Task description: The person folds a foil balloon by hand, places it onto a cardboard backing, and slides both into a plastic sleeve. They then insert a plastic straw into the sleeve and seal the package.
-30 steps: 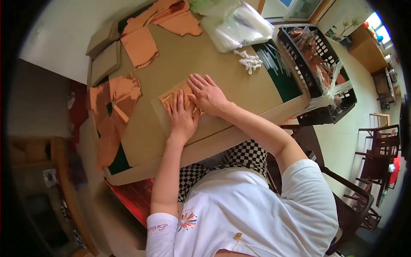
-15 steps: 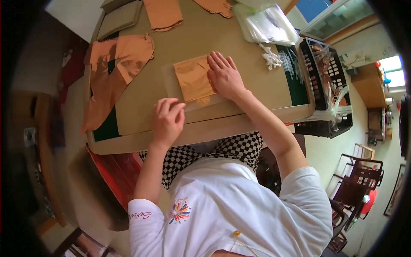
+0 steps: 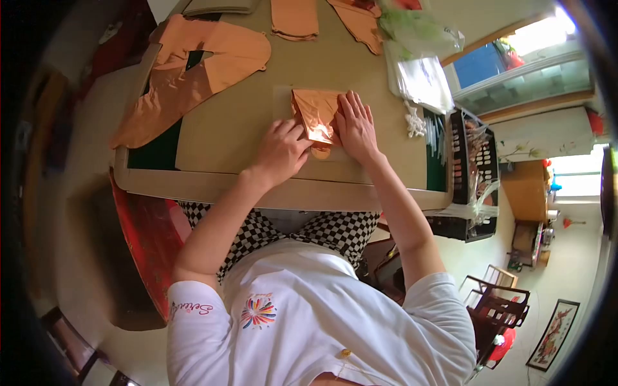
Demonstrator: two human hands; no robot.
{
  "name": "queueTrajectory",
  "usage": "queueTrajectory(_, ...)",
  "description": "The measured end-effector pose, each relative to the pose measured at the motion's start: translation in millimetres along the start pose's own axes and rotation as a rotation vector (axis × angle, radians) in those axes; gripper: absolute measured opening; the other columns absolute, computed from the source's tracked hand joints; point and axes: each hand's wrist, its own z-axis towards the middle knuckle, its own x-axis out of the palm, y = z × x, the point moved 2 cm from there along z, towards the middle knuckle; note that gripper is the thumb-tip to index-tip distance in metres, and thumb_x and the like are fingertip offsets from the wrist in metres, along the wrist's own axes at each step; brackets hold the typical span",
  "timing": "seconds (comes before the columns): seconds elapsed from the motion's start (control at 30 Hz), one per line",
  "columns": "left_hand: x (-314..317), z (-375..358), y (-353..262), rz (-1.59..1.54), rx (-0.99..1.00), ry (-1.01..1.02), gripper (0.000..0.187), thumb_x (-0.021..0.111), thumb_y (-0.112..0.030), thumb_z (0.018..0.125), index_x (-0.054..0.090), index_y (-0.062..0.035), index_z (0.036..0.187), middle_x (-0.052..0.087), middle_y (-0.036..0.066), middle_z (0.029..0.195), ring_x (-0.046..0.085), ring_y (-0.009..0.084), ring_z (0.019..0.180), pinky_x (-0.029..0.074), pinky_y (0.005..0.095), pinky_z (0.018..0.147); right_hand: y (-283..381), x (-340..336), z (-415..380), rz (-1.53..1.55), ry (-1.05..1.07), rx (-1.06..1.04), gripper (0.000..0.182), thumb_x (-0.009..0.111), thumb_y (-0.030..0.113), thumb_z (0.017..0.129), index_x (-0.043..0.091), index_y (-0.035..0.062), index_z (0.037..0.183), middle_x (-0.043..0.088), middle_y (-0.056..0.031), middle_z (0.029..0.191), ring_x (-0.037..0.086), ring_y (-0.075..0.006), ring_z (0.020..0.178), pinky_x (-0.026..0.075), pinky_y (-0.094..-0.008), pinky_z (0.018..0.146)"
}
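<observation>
Head view: left to right, a red bench (image 3: pixel 145 244), a brown-covered table (image 3: pixel 257 193) bearing a copper foil shape (image 3: pixel 235 58), a black crate (image 3: pixel 458 151) and a framed picture (image 3: pixel 553 334). On the table, the left hand's (image 3: pixel 281 151) curled fingers touch the folded foil's (image 3: pixel 314 110) left edge; whether they pinch it, I cannot tell. Its long axis runs far to near, a rounded tab (image 3: pixel 320 154) pointing nearward. The right hand (image 3: pixel 357 125) lies flat, fingers extended, on its right edge.

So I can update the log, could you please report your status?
Left hand at left edge of copper-coloured foil piece; right hand resting on its right side; nothing visibly in the way.
</observation>
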Motion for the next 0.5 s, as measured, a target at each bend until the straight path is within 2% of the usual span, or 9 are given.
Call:
queueTrajectory(0.17,2.8,16.6,14.7,0.015,0.210,0.098,0.020,0.062,-0.016,0.080,0.068,-0.0114,0.099,0.062,0.006,0.105,0.054,0.0222,0.108,0.043,0.0333,0.094,-4.2,3.6,0.6,-0.013,0.019,-0.031,0.048,0.039,0.031,0.096,0.038,0.0084,0.138,0.032,-0.0156,0.147,0.026,-0.0302,0.138,0.020,-0.0473,0.112)
queueTrajectory(0.27,10.6,29.4,20.3,0.192,0.280,0.164,0.015,0.060,-0.017,0.081,0.068,-0.0114,0.093,0.065,0.005,0.098,0.058,0.0207,0.100,0.047,0.0309,0.088,-6.2,4.3,-0.3,-0.017,0.036,-0.043,0.049,0.037,0.031,0.096,0.036,0.0076,0.139,0.031,-0.0164,0.147,0.025,-0.0308,0.139,0.018,-0.0469,0.113)
queueTrajectory(0.37,14.3,36.0,20.4,0.356,0.342,0.321,0.014,0.058,-0.019,0.081,0.068,-0.0109,0.088,0.066,0.004,0.091,0.060,0.0188,0.094,0.048,0.0312,0.085,-5.3,2.7,0.5,-0.020,0.052,-0.042,0.049,0.037,0.029,0.097,0.035,0.0065,0.140,0.031,-0.0174,0.147,0.025,-0.0317,0.138,0.018,-0.0469,0.112)
queueTrajectory(0.47,17.3,34.5,23.4,0.282,0.343,0.273,0.016,0.061,-0.021,0.080,0.068,-0.0079,0.087,0.066,0.006,0.088,0.061,0.0201,0.091,0.049,0.0333,0.083,-2.4,0.0,-0.5,-0.029,0.040,-0.051,0.047,0.038,0.025,0.097,0.036,0.0052,0.139,0.032,-0.0182,0.146,0.027,-0.0323,0.138,0.019,-0.0475,0.112)
queueTrajectory(0.5,21.2,33.6,25.2,0.191,0.301,0.153,0.016,0.060,-0.022,0.081,0.068,-0.0077,0.084,0.066,0.006,0.085,0.062,0.0208,0.089,0.049,0.0340,0.082,-3.0,0.5,0.0,-0.028,0.042,-0.052,0.047,0.038,0.025,0.097,0.036,0.0050,0.139,0.032,-0.0183,0.146,0.027,-0.0326,0.138,0.020,-0.0476,0.112)
